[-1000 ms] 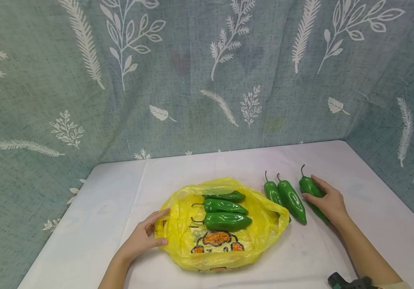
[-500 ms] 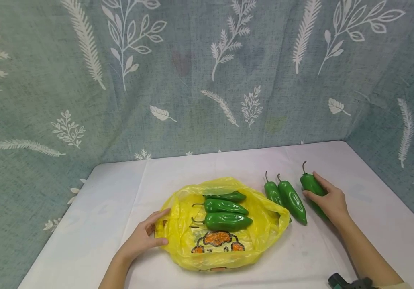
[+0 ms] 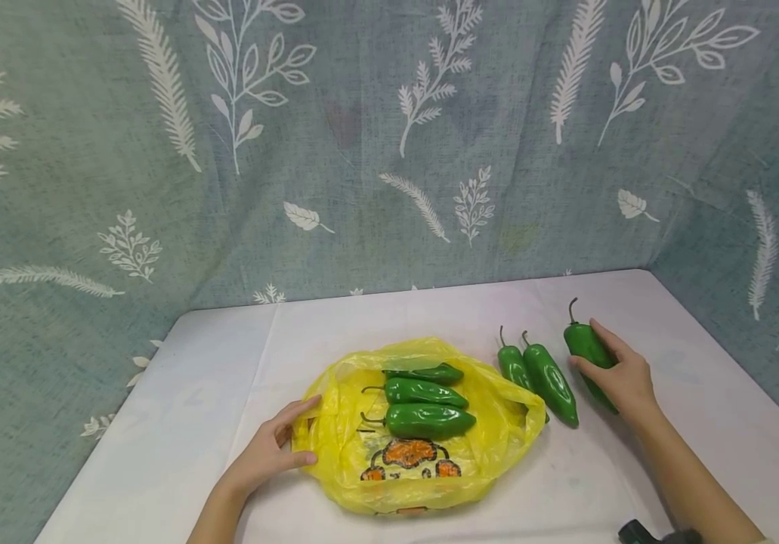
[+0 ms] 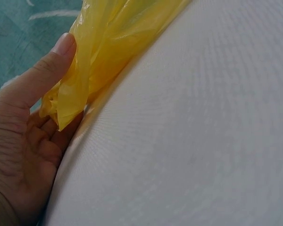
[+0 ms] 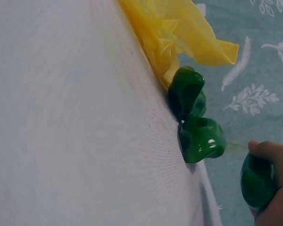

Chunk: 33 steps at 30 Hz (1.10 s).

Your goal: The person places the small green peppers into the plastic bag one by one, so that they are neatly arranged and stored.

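A yellow plastic bag (image 3: 423, 495) lies open on the table with three green chili peppers (image 3: 430, 420) inside. My left hand (image 3: 270, 452) holds the bag's left side; the left wrist view shows my thumb (image 4: 54, 59) against the plastic, the fingers partly hidden beyond it. On the right, my right hand (image 3: 623, 378) grips a green pepper (image 3: 586, 344) between thumb and fingers, stem pointing away. In the right wrist view this pepper (image 5: 257, 181) appears raised off the cloth. Two more peppers (image 3: 550, 384) lie between it and the bag, one partly behind the bag's edge.
White cloth (image 3: 158, 423) covers the table. A grey-green curtain (image 3: 362, 227) with white leaf prints hangs behind and along both sides. A dark device (image 3: 654, 533) sits by the right wrist at the bottom edge.
My right hand has shifted the gripped pepper slightly upward and away. The left hand and bag have stayed in place, as have the other peppers.
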### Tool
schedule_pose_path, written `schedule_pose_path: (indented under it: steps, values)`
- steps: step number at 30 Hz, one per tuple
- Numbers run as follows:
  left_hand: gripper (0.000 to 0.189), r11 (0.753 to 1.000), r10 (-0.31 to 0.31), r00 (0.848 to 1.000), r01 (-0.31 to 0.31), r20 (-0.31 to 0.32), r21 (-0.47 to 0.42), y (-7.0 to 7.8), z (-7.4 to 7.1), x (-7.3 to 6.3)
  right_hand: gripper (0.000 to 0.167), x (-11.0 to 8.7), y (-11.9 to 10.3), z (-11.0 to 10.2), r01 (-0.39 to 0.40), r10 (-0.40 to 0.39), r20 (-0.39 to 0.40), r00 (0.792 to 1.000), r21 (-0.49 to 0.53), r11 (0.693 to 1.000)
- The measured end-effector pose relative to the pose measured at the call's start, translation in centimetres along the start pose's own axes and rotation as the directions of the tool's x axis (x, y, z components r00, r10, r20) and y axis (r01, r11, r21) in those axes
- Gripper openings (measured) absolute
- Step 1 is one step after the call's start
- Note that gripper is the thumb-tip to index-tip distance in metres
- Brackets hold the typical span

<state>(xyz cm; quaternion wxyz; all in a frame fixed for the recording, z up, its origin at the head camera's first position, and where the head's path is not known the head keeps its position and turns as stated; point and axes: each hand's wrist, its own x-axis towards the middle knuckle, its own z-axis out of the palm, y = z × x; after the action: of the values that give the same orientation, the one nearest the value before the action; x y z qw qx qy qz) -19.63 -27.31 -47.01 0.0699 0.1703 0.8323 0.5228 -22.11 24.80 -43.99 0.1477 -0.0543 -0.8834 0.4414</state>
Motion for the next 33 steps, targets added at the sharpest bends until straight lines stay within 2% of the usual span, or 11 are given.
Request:
schedule_pose_path:
  steps: [9,17,21,33]
  values:
    - [0.073,1.000,-0.023,1.000,0.023,-0.003,0.015,0.0,-0.1,-0.1,0.079,-0.3,-1.1,0.0,0.069,-0.069,-0.011,0.998,-0.004,0.998]
    - [0.071,1.000,-0.011,1.000,0.011,0.009,0.004,-0.2,0.1,0.0,0.074,-1.0,-1.9,0.1,0.145,-0.145,-0.017,0.989,0.006,0.989]
    - [0.072,0.999,-0.032,0.999,0.032,0.000,-0.004,-0.2,0.2,-0.1,0.073,-1.2,-2.7,0.2,0.168,-0.168,-0.014,0.986,0.003,0.986]
    - [0.072,0.999,-0.028,1.000,0.028,-0.003,0.037,-0.1,0.0,0.1,0.070,-1.2,-4.4,1.4,0.272,-0.272,-0.001,0.962,0.015,0.962]
